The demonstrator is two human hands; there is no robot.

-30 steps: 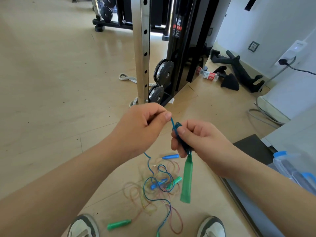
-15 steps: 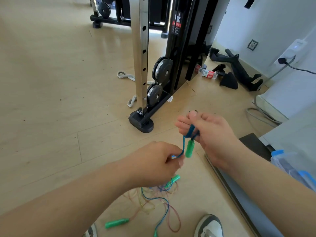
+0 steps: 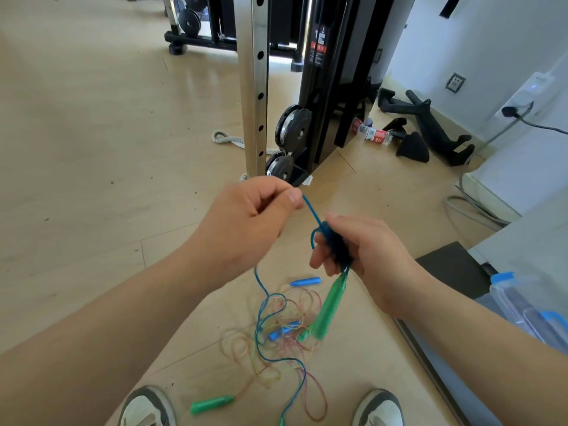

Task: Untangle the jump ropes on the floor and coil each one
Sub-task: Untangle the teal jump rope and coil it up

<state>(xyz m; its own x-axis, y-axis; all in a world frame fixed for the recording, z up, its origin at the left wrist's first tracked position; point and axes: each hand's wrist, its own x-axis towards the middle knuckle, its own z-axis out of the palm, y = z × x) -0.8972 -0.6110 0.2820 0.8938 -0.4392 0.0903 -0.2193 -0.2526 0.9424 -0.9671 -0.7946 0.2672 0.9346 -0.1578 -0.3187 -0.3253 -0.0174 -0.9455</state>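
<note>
The left hand (image 3: 246,222) was raised, thumb and forefinger pinched on the blue jump rope (image 3: 312,212), the other fingers curled in. From that pinch the rope ran taut down to the right hand (image 3: 362,250), whose fingers were closed round a small dark coil (image 3: 336,247) of the same rope. A green handle (image 3: 327,312) dangled below that fist. The rest of the blue rope dropped from under the left hand into a tangle of thin coloured ropes (image 3: 246,348) on the wooden floor (image 3: 92,179). A blue handle (image 3: 305,281) lay just beyond the tangle, and a second green handle (image 3: 212,404) lay between the two shoes (image 3: 147,407).
</note>
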